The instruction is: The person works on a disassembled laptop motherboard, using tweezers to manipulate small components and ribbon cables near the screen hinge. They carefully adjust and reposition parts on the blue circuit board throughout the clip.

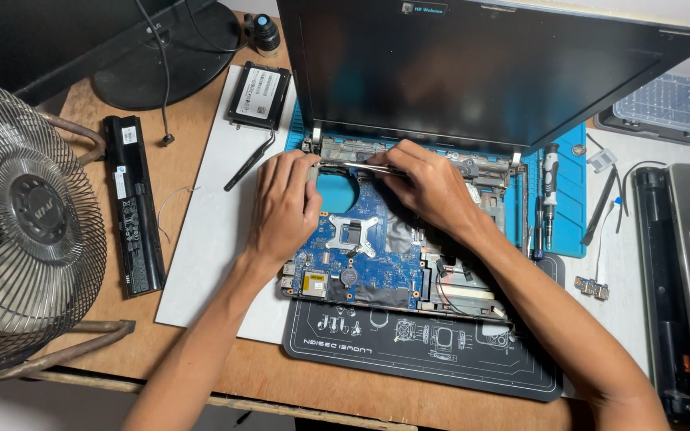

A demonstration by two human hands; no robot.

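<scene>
**Reader:** Blue, you said. Which part is blue?

**Describer:** That is the motherboard (361, 255), bare inside an opened laptop (409, 239) whose dark screen (481, 64) stands up behind it. The left hand (285, 203) rests on the board's left edge, fingers curled, steadying it. The right hand (429, 187), just behind the board near the hinge, pinches slim metal tweezers (353, 167) whose tips point towards the left hand.

**Reader:** How would the board handle?

**Describer:** I judge it light, stiff and fragile, best held by its bare edges and never by its components. A long black battery (132, 203) lies well left of the board, and a screwdriver (549, 191) lies to its right.
</scene>
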